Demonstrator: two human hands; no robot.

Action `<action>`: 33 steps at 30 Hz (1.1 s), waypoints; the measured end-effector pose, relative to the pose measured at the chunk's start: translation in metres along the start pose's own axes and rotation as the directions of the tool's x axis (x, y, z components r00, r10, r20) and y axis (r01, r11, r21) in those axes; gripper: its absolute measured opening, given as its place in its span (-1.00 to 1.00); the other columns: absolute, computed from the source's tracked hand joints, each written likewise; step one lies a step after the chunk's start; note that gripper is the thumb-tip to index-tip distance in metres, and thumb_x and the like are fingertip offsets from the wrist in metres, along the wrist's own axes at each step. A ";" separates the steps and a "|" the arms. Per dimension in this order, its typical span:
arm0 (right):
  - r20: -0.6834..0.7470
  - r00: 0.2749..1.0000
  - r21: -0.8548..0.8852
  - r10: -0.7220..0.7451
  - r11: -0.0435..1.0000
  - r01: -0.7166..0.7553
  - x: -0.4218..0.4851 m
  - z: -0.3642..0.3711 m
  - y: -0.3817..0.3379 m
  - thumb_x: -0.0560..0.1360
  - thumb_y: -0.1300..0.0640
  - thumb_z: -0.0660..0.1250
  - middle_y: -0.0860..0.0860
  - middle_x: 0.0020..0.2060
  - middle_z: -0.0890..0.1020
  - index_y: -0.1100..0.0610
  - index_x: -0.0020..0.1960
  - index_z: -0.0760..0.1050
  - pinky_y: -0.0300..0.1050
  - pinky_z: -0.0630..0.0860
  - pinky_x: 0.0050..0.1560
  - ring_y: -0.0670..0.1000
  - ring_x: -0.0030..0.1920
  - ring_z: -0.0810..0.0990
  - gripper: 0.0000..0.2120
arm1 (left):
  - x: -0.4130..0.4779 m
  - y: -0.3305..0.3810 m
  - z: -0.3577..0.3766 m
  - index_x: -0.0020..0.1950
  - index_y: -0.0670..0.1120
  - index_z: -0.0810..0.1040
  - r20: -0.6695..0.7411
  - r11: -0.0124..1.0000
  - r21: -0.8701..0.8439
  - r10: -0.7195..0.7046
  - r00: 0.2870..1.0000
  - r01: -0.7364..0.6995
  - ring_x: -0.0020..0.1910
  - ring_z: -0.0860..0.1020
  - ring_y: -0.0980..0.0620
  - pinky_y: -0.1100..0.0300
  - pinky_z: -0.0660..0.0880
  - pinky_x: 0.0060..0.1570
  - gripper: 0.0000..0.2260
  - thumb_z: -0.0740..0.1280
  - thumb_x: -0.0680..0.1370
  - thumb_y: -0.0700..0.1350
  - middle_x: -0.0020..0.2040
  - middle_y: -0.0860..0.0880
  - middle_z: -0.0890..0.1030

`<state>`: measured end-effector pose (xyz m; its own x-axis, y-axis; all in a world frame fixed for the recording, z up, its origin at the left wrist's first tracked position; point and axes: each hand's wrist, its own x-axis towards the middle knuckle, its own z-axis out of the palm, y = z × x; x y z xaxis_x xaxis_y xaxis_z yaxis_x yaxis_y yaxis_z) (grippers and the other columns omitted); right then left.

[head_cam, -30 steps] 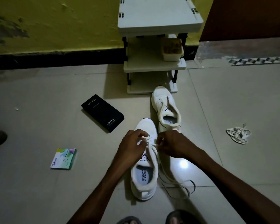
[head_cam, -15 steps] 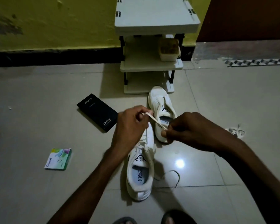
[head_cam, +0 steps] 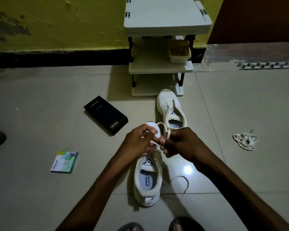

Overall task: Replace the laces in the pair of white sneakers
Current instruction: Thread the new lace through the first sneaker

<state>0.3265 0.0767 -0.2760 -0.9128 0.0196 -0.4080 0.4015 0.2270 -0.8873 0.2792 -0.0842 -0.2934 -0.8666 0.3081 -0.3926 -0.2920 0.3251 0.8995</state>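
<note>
i hold both hands over the front of the near sneaker [head_cam: 148, 177], which lies on the floor [head_cam: 40, 130] with its long axis running straight away from me, heel toward me and toe hidden under the hands. my left hand [head_cam: 138, 140] and right hand [head_cam: 183, 142] meet above the eyelets, fingers [head_cam: 164, 145] curled and pinching the lace [head_cam: 163, 125], which arcs up as a small loop between them. i judge the next pull goes downward, onto the shoe directly below, both hands equally near. the far sneaker [head_cam: 171, 110], seemingly unlaced, lies beyond, nearer my right hand.
</note>
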 end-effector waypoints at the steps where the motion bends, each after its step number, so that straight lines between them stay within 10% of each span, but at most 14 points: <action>1: -0.013 1.000 0.062 0.010 0.998 -0.009 0.001 0.002 0.001 0.51 0.22 0.39 0.12 -0.39 0.64 0.28 -0.18 0.64 -0.18 0.58 -0.27 -0.01 -0.37 0.60 -0.85 | -0.004 -0.005 0.001 0.07 -0.19 0.58 0.062 0.999 -0.030 -0.037 0.997 0.039 -0.27 0.60 0.03 0.22 0.56 -0.27 -0.81 0.25 0.63 -0.11 -0.08 -0.21 0.67; 7: -0.049 0.993 0.163 0.104 0.982 -0.095 0.007 0.009 0.007 0.50 0.24 0.41 0.10 -0.40 0.64 0.30 -0.11 0.62 -0.01 0.66 -0.14 0.02 -0.35 0.61 -0.89 | -0.011 -0.025 -0.003 -0.05 -0.17 0.65 -0.006 0.998 -0.054 -0.015 1.000 0.015 -0.26 0.62 -0.07 0.02 0.59 -0.03 -0.93 0.36 0.55 -0.22 -0.22 -0.15 0.68; 11: -0.341 0.902 -0.503 -0.265 0.862 0.063 0.010 0.015 0.018 0.41 -0.02 0.50 -0.12 -0.15 0.63 0.02 0.08 0.53 -0.14 0.56 -0.12 -0.10 -0.28 0.60 -0.69 | -0.010 -0.022 -0.007 -0.01 -0.12 0.63 -0.091 0.987 0.135 0.105 0.990 -0.092 -0.25 0.68 -0.01 0.18 0.63 -0.15 -0.85 0.29 0.57 -0.30 -0.23 -0.07 0.70; 16: -0.028 0.924 -0.526 -0.382 0.792 0.311 0.010 0.024 0.012 0.45 0.09 0.47 -0.21 -0.15 0.65 -0.08 0.03 0.62 -0.30 0.49 -0.23 -0.21 -0.36 0.58 -0.82 | -0.007 -0.018 -0.009 0.27 0.03 0.40 -0.044 0.943 0.286 0.189 0.981 -0.169 -0.28 0.65 0.11 0.31 0.59 -0.21 -0.63 0.32 0.56 -0.31 -0.21 -0.02 0.68; 21: -0.037 0.899 -0.683 -0.436 0.667 0.296 0.013 0.029 0.013 0.39 0.17 0.45 -0.07 -0.24 0.67 -0.01 -0.10 0.67 -0.28 0.41 -0.37 -0.09 -0.31 0.58 -0.87 | -0.007 -0.020 -0.007 0.36 0.05 0.32 -0.053 0.954 0.266 0.158 0.986 -0.138 -0.30 0.65 0.13 0.37 0.56 -0.18 -0.57 0.31 0.57 -0.27 -0.19 -0.03 0.68; 28: -0.019 0.897 -0.770 -0.442 0.578 0.269 0.021 0.032 0.019 0.35 0.17 0.42 0.01 -0.14 0.60 0.07 -0.16 0.67 -0.23 0.38 -0.34 0.05 -0.17 0.59 -0.91 | -0.012 -0.037 -0.015 0.21 0.05 0.43 -0.108 0.794 0.607 0.067 0.992 0.013 0.01 0.54 0.06 0.16 0.54 -0.01 -0.58 0.46 0.44 0.12 0.09 0.05 0.46; 33: 0.141 0.920 -0.845 -0.366 0.439 0.304 0.031 0.038 0.023 0.33 0.04 0.22 0.07 -0.25 0.50 0.10 -0.28 0.64 -0.07 0.42 -0.23 0.14 -0.22 0.50 -0.76 | -0.014 -0.046 -0.010 -0.02 -0.03 0.60 -0.183 0.816 0.574 0.041 0.982 0.072 -0.08 0.61 0.06 0.18 0.54 -0.02 -0.84 0.42 0.49 0.02 -0.06 0.04 0.66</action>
<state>0.3103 0.0458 -0.3167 -0.9760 -0.2020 -0.0812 -0.1647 0.9289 -0.3317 0.3010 -0.1125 -0.3278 -0.9372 0.1527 -0.3137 -0.0689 0.8005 0.5954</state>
